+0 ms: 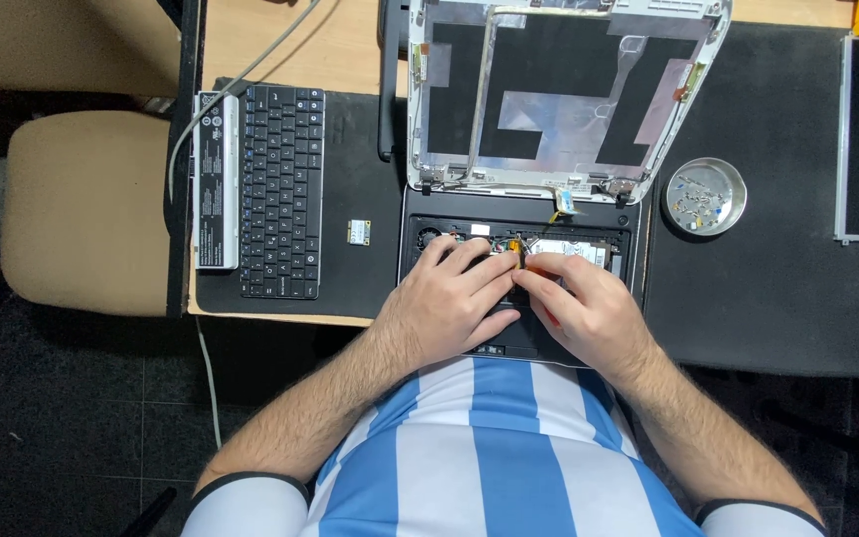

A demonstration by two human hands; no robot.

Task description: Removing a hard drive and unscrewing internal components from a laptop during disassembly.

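An opened laptop point(519, 234) lies on the worktop point(350, 50) right in front of the person, its stripped lid point(559, 94) tilted up at the far side. Both hands rest on its base: the left hand point(449, 303) lies flat with fingers spread, while the right hand point(579, 303) pinches a small orange piece point(515, 249) among the exposed parts. A loose keyboard point(280, 189) and a battery point(217, 179) lie well to the left, a small chip card point(358, 232) between them and the laptop, and a round dish of screws point(706, 196) to the right.

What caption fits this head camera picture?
Both hands, left hand and right hand, work inside an opened laptop beside its removed keyboard.
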